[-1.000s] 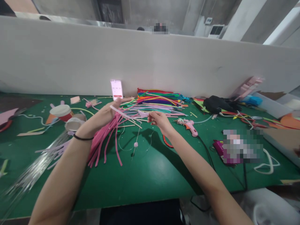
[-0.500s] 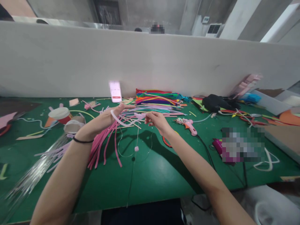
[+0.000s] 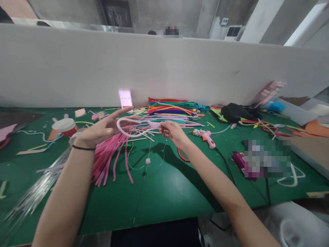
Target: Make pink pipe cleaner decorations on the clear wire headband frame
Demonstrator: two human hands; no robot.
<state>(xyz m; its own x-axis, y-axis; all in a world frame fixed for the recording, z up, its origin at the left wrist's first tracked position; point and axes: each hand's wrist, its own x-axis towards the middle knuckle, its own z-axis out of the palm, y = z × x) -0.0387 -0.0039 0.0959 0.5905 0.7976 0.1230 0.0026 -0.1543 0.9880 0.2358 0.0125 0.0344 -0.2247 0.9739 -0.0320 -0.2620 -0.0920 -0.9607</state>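
My right hand (image 3: 172, 133) pinches the gathered end of a pale lilac fuzzy loop (image 3: 123, 132), which looks like pipe cleaner, above the table. The loop sticks out to the left. My left hand (image 3: 101, 130) is open beside it, fingers stretched apart, some of them behind the loop. Whether they touch it I cannot tell. Clear thread hangs below, with a small pink ball (image 3: 147, 161) on it. Under my left hand lies a bunch of pink pipe cleaners (image 3: 109, 156).
Several coloured pipe cleaners (image 3: 172, 108) lie by the partition (image 3: 205, 72), near a propped phone (image 3: 125, 98). A pink glue gun (image 3: 207, 137) with a cable is to the right. A lidded paper cup (image 3: 65, 127) and silvery strips (image 3: 42, 187) are at left.
My left hand has drawn back left and its fingers have spread; the loop that was around it now hangs mostly in front of the fingers. My right hand keeps its pinch almost in place.
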